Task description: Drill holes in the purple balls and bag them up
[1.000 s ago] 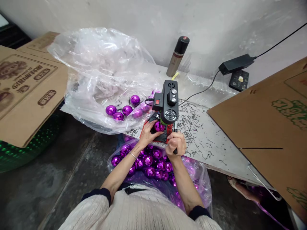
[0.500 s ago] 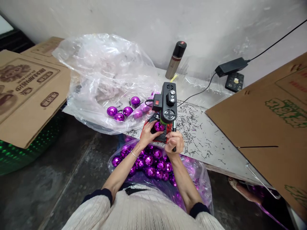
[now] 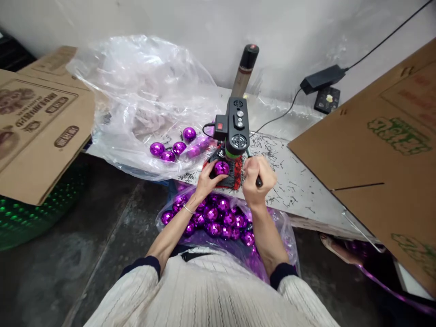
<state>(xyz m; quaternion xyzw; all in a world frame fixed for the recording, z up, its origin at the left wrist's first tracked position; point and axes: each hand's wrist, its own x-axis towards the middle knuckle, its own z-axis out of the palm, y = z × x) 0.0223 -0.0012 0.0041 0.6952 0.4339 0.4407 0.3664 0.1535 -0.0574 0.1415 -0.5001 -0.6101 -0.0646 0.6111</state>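
Note:
My left hand (image 3: 208, 180) grips a shiny purple mirrored ball (image 3: 221, 168) between thumb and fingers, on the dark base of a small black bench drill press (image 3: 237, 125). The ball sits just under the machine's green-ringed lower end. Closed in a fist, my right hand (image 3: 258, 179) holds the machine's lever (image 3: 259, 182), whose black grip end pokes out below the fingers. Red and black parts of the base (image 3: 237, 175) show between my hands. Below my forearms, many purple balls (image 3: 213, 227) lie in a clear plastic bag at the table's front edge.
A large clear plastic bag (image 3: 143, 91) with several purple balls (image 3: 168, 156) lies left. Behind the machine stands a bottle (image 3: 244, 70). Dark shavings litter the white tabletop (image 3: 299, 181). Cardboard boxes (image 3: 381, 150) flank both sides; a power adapter (image 3: 323, 79) with a cable rests against the wall.
My right hand has swung up and to the right with the lever. The machine's lower end now stands clear above the ball, which my left hand still holds. The view has shifted slightly.

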